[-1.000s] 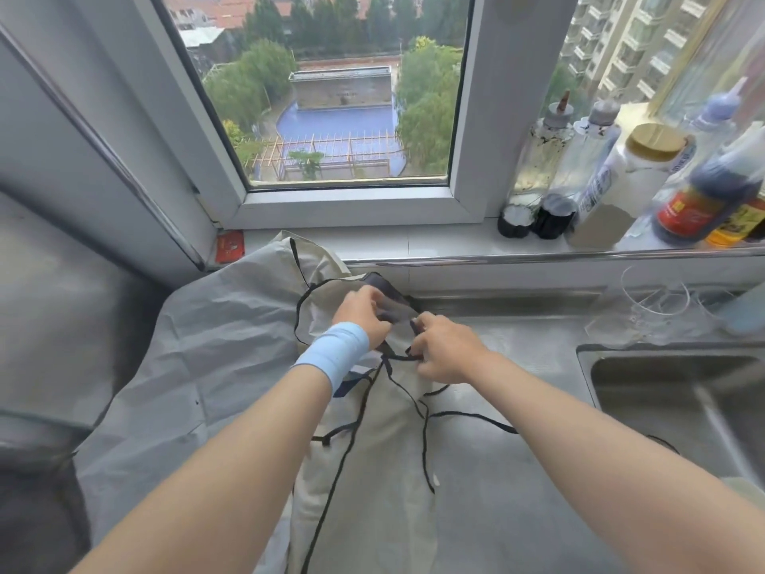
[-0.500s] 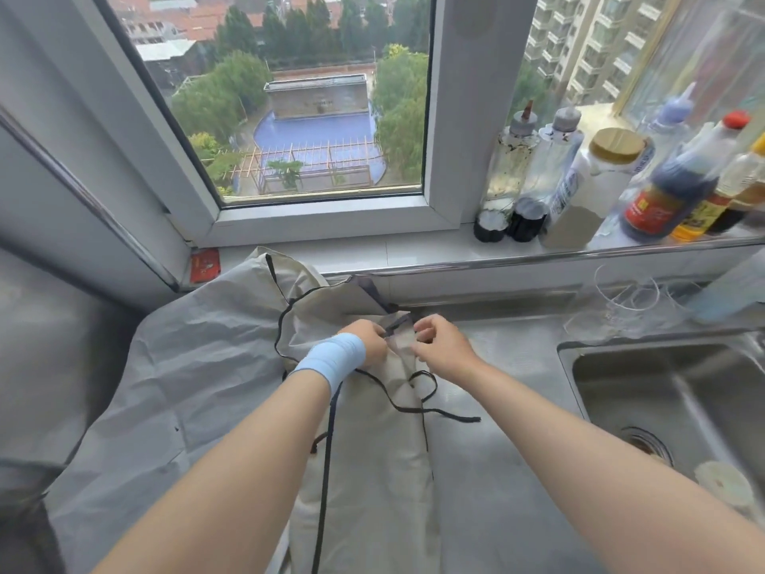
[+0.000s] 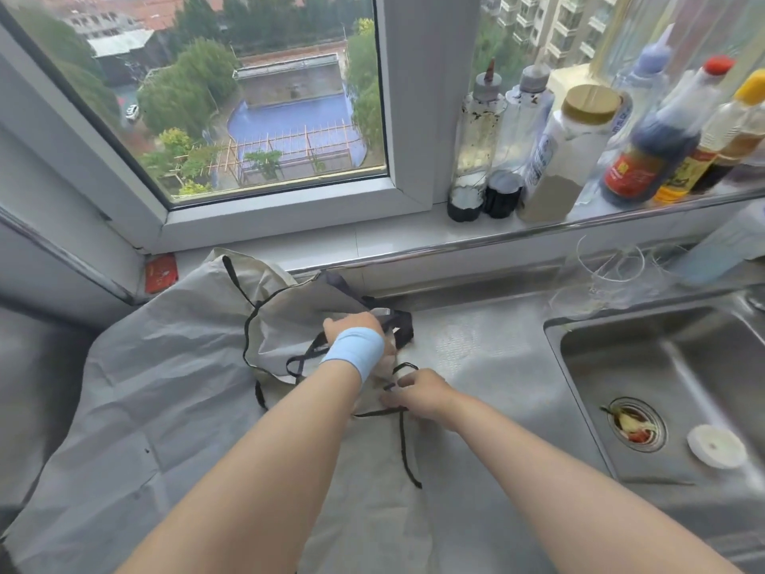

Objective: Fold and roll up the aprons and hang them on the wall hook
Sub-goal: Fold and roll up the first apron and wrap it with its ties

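Your beige black-trimmed apron (image 3: pixel 289 312) lies on the steel worktop (image 3: pixel 476 358), overlapping a crumpled grey sheet (image 3: pixel 145 387). Your left hand (image 3: pixel 352 327) clutches its bunched top, fingers mostly hidden behind your blue wristband (image 3: pixel 352 356). Your right hand (image 3: pixel 420 395) pinches a thin black strap (image 3: pixel 403 445). The steel sink (image 3: pixel 703 366) sits just right, and blurred sauce bottles (image 3: pixel 645 151) crowd the sill.

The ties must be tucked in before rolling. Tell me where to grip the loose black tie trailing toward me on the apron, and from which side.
Pinch the black tie near its free end, from above and from the right. It lies flat and thin on the apron, so probably only a pinch of two fingers will lift it. The left forearm blocks the other side.
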Demonstrator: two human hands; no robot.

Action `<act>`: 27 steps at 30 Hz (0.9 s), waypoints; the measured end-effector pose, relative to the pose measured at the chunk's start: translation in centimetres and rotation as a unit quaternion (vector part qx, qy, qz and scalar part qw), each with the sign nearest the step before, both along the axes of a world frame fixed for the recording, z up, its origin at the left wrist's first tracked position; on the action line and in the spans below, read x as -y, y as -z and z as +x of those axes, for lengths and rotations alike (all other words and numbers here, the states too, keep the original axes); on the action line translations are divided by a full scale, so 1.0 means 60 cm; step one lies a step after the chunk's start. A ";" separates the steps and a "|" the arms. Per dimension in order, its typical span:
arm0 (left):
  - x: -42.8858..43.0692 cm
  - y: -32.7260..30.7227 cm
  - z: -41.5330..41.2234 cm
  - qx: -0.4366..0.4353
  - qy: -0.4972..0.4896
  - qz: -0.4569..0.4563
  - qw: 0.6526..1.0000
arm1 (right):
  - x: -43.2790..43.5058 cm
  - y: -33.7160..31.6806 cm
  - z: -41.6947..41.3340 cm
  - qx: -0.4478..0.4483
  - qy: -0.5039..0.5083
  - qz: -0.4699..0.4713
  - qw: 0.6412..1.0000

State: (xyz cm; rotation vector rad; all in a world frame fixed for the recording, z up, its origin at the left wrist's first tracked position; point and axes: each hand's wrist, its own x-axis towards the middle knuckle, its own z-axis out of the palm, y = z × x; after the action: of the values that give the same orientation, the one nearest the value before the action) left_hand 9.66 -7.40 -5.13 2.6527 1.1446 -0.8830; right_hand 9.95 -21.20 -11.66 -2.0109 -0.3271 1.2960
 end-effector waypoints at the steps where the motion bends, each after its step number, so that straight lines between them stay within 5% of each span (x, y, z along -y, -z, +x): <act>1: -0.005 0.001 0.002 0.031 -0.044 -0.025 0.998 | 0.004 0.000 0.007 -0.007 0.023 0.000 1.000; 4: -0.025 -0.006 0.001 0.155 -0.147 -0.122 0.969 | 0.020 0.008 0.023 -0.008 0.057 0.007 0.998; 8: -0.053 -0.034 -0.003 0.333 -0.302 -0.216 0.867 | 0.036 -0.006 0.039 0.008 0.073 0.051 0.996; 12: -0.047 -0.048 0.000 0.419 -0.331 -0.250 0.808 | 0.019 -0.038 0.051 0.027 0.082 0.092 0.992; 15: -0.040 -0.053 0.007 0.444 -0.264 -0.209 0.830 | 0.012 -0.048 0.064 0.045 0.053 0.094 0.993; 18: -0.032 -0.049 -0.008 0.461 -0.160 -0.051 0.871 | 0.012 -0.042 0.090 0.138 0.082 0.041 0.986; 20: -0.014 -0.038 -0.039 0.493 -0.072 0.022 0.867 | 0.016 -0.045 0.107 0.199 0.095 0.003 0.975; 24: 0.021 0.012 -0.112 0.474 0.078 0.051 0.876 | 0.023 -0.052 0.114 0.282 0.103 -0.022 0.953; 27: 0.039 0.045 -0.155 0.415 0.069 0.069 0.904 | 0.028 -0.043 0.088 0.392 0.044 -0.010 0.919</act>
State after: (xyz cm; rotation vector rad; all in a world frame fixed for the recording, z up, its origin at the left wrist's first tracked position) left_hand 0.39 -9.72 -7.81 2.7428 0.8027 0.3542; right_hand 15.22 -22.88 -9.10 -2.4552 -0.5773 0.3768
